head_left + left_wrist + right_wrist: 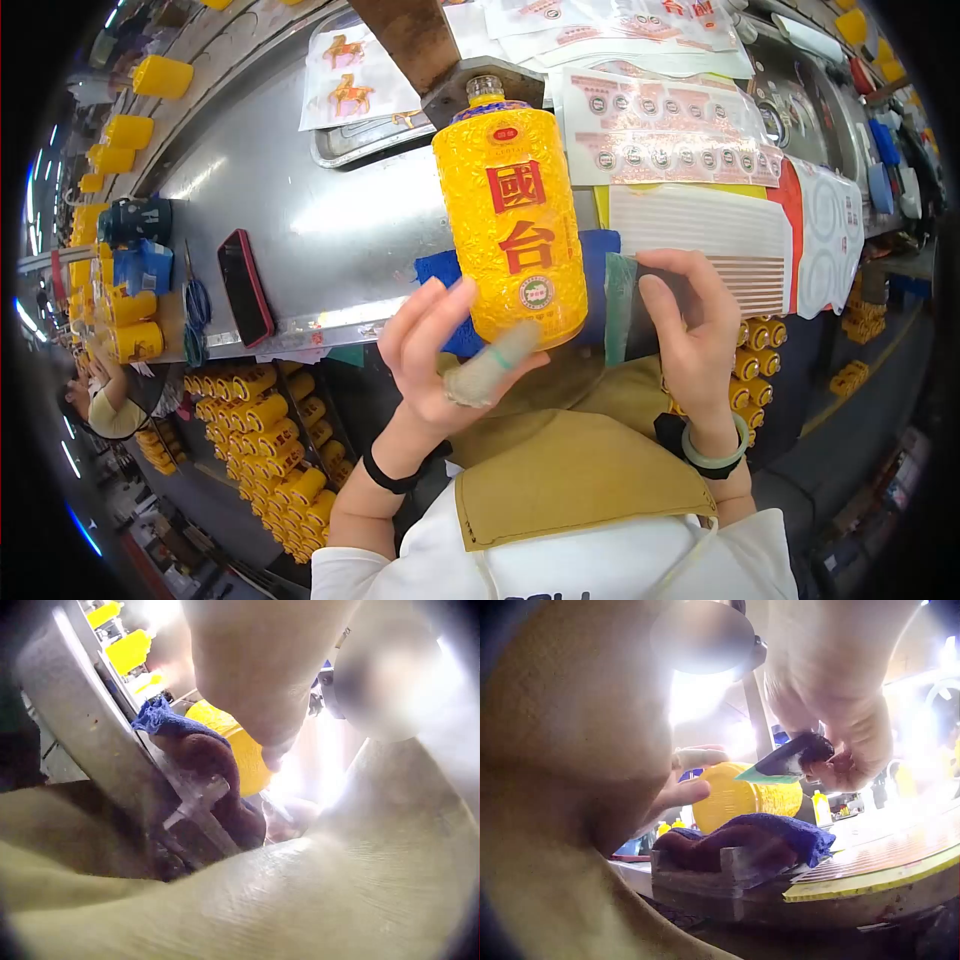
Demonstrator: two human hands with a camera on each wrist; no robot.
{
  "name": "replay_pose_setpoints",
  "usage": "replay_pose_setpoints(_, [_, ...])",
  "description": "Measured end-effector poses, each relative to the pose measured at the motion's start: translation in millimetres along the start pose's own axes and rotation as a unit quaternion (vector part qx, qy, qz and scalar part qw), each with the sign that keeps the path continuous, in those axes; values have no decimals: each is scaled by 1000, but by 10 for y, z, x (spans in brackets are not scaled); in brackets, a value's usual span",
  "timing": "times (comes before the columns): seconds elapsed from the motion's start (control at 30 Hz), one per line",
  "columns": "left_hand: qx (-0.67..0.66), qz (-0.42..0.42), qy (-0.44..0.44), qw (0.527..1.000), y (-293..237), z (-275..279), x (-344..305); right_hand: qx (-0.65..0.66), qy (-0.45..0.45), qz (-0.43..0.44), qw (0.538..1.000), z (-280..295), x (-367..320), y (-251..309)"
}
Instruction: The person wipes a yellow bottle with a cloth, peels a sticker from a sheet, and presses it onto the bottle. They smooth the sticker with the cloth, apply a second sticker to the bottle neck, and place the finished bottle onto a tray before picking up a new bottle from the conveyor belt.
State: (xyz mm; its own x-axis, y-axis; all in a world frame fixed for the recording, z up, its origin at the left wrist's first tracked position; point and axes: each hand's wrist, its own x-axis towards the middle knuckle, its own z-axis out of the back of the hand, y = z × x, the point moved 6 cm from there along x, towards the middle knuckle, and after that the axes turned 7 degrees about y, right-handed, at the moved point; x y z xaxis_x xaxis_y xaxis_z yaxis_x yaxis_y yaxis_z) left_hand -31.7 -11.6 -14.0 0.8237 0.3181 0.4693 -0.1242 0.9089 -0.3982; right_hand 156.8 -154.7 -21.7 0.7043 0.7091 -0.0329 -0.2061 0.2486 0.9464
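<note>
A yellow bottle [510, 225] with large red characters and a round sticker near its base lies with its clear neck toward a metal bracket. My left hand [430, 365] holds it round the base end, a pale finger cot [492, 365] on one digit. Just right of the bottle, my right hand [700, 340] pinches a flat dark scraper [650, 300] with a green edge. In the right wrist view the scraper [784, 761] overlaps the bottle [731, 799]. Blue cloth [600, 265] lies under the bottle; the left wrist view shows the bottle [232, 739] behind the cloth.
A metal bracket [435, 100] stands at the bottle's neck. Sticker sheets [660, 120] and a striped sheet [700, 240] cover the right side. A phone [245, 285] and scissors [194, 305] lie left. Many yellow bottles [275, 440] stand below the bench.
</note>
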Motion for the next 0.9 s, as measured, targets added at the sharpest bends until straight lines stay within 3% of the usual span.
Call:
replay_pose_setpoints(0.03, [79,-83,-24,993,-87,-14,-46,17,-2,4,1000,0,4,12])
replay_pose_setpoints(0.07, [108,-115,-16,987,-84,-58,-41,18,-2,4,1000,10,6,22])
replay_pose_setpoints(0.17, [127,-87,42,987,-37,-65,97,20,43,-21,999,-20,27,35])
replay_pose_setpoints(0.23, [158,-90,45,982,-62,-22,262,53,44,24,997,-44,73,124])
replay_pose_setpoints(0.3, [134,12,7,991,48,27,315,-3,63,72,995,8,193,252])
replay_pose_setpoints(0.37, [129,13,3,992,62,16,328,-60,82,120,988,23,266,441])
replay_pose_setpoints(0.43, [-18,86,-13,996,178,-16,249,-54,144,130,980,-76,312,625])
replay_pose_setpoints(0.5, [-38,81,-14,996,182,-19,209,-123,249,210,938,-254,336,812])
replay_pose_setpoints(0.57, [-193,161,0,968,275,-158,99,-220,236,293,900,-365,423,946])
replay_pose_setpoints(0.67, [-301,212,-25,930,263,-270,0,-267,65,417,866,-257,609,1047])
replay_pose_setpoints(0.7, [-339,232,-24,911,265,-281,-20,-268,68,418,865,-227,577,1031])
replay_pose_setpoints(0.77, [-312,230,-22,921,255,-240,-15,-339,91,512,784,-270,300,1065])
replay_pose_setpoints(0.83, [-285,228,-19,931,233,-209,22,-288,158,556,763,-403,-79,882])
replay_pose_setpoints(0.9, [-275,176,-61,943,162,-131,105,-277,209,545,763,-416,-295,924])
